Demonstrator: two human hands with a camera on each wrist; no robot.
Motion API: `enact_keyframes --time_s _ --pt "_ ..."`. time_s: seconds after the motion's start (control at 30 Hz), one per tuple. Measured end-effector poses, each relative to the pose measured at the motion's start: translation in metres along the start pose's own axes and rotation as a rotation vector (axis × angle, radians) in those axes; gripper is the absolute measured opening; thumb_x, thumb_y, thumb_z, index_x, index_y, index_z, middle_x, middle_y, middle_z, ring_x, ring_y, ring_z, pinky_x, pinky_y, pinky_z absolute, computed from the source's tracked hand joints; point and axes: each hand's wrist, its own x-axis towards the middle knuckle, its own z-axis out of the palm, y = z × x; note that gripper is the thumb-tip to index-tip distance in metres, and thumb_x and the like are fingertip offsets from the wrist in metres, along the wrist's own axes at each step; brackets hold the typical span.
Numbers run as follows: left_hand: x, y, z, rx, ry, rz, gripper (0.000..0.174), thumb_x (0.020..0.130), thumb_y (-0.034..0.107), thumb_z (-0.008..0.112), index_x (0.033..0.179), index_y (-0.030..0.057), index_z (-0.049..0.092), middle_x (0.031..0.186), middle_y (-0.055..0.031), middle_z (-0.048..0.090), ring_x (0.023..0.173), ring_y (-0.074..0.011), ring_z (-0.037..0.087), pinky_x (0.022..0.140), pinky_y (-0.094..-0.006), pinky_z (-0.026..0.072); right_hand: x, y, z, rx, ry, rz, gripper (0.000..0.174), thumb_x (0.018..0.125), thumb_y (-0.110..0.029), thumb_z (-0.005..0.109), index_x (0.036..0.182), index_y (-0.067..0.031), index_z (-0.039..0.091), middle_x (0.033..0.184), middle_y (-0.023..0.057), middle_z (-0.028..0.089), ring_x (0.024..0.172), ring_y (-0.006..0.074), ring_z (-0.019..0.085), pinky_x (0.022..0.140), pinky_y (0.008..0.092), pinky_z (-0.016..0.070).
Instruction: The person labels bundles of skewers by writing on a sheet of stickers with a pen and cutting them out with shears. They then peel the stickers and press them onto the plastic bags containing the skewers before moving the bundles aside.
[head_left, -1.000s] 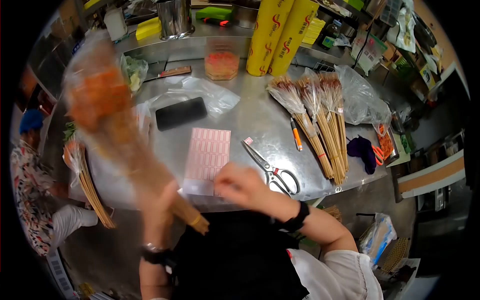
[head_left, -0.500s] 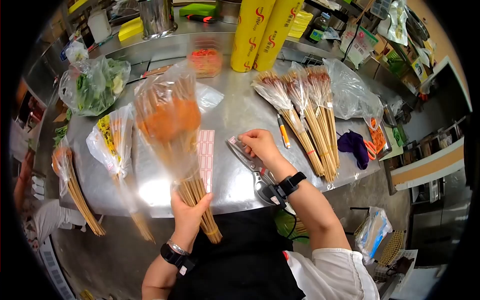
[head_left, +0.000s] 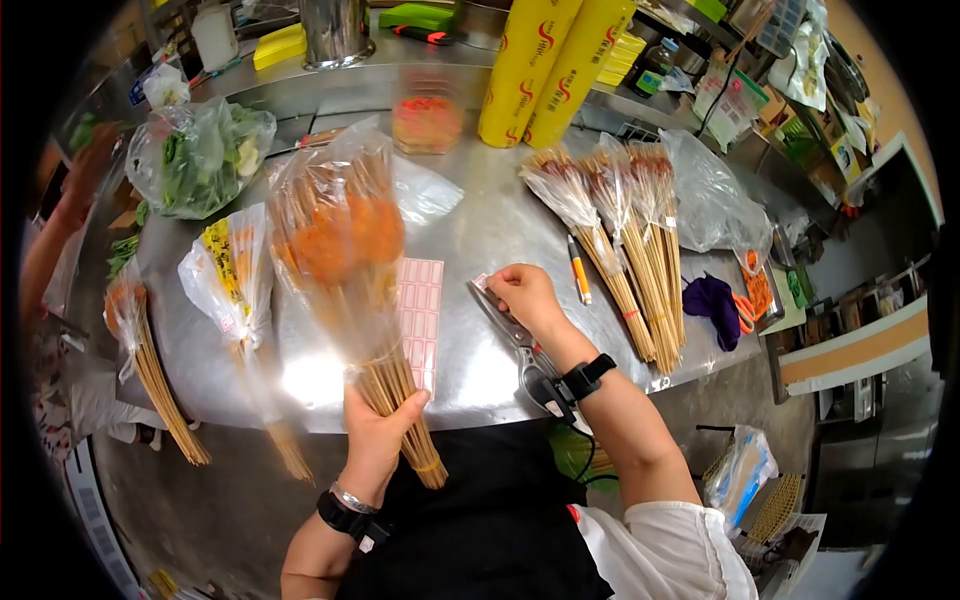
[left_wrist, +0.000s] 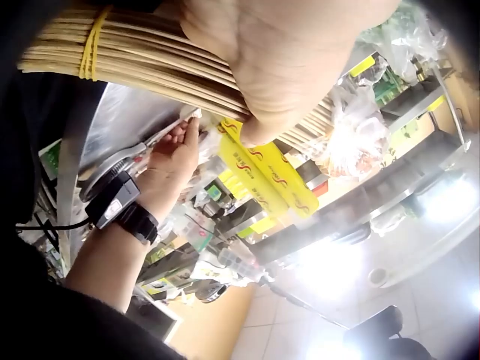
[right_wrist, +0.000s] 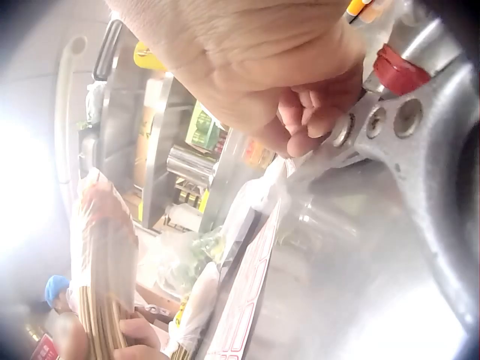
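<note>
My left hand (head_left: 378, 425) grips a thick bundle of skewers (head_left: 385, 375) by its bare sticks, below the clear plastic bag over the orange food. A yellow rubber band (left_wrist: 93, 43) circles the stick ends. Over the steel table, my right hand (head_left: 527, 298) pinches a small pink-and-white label (head_left: 481, 283) between thumb and forefinger, right at the scissors' tip. The scissors (head_left: 513, 335) lie partly under the right wrist. Between the hands lies a sheet of red-framed labels (head_left: 421, 315), its left side hidden by the bundle.
Several bagged skewer bundles (head_left: 640, 250) lie at the right, with an orange pen (head_left: 580, 270) beside them. More bundles (head_left: 165, 370) lie on the left edge, near a bag of greens (head_left: 200, 160). Yellow wrap boxes (head_left: 530, 75) and a tub (head_left: 427, 122) stand behind.
The left hand has brought the skewer bundle from the far left toward the middle and stood it more upright. My right hand has moved from the label sheet to the small label at the scissors' tip.
</note>
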Motion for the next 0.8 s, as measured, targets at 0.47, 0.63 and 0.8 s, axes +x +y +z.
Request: enact_keyframes --time_s 0.47,0.63,0.8 --pt "0.004 -0.012 -0.005 0.047 0.025 0.043 0.058 0.081 0.005 0.08 0.125 0.0022 0.042 0.11 -0.008 0.061 0.096 -0.0139 0.063 0.083 -0.0293 0.0535 -0.028 -0.002 0.014 0.084 0.332 -0.42 0.013 0.096 -0.011 0.063 0.092 0.0013 0.06 0.079 0.0044 0.058 0.06 0.0102 0.058 0.052 0.0256 0.0449" --pt "0.006 -0.009 -0.004 0.049 0.045 0.058 0.057 0.081 0.005 0.079 0.124 0.002 0.042 0.109 -0.0077 0.061 0.095 -0.0139 0.063 0.082 -0.0293 0.0538 -0.085 -0.079 0.007 0.562 -0.02 -0.26 0.009 0.094 -0.01 0.067 0.097 -0.0013 0.064 0.079 -0.0001 0.062 0.066 0.007 0.056 0.061 0.0229 0.0456" --pt "0.006 -0.005 0.001 -0.065 0.028 0.079 0.056 0.084 0.007 0.077 0.126 0.0025 0.041 0.11 -0.0076 0.061 0.095 -0.0135 0.063 0.081 -0.0292 0.0541 -0.132 -0.1 0.046 0.746 -0.188 -0.202 0.012 0.093 -0.011 0.07 0.099 -0.0015 0.067 0.08 -0.0015 0.065 0.067 0.0041 0.054 0.061 0.0191 0.0431"
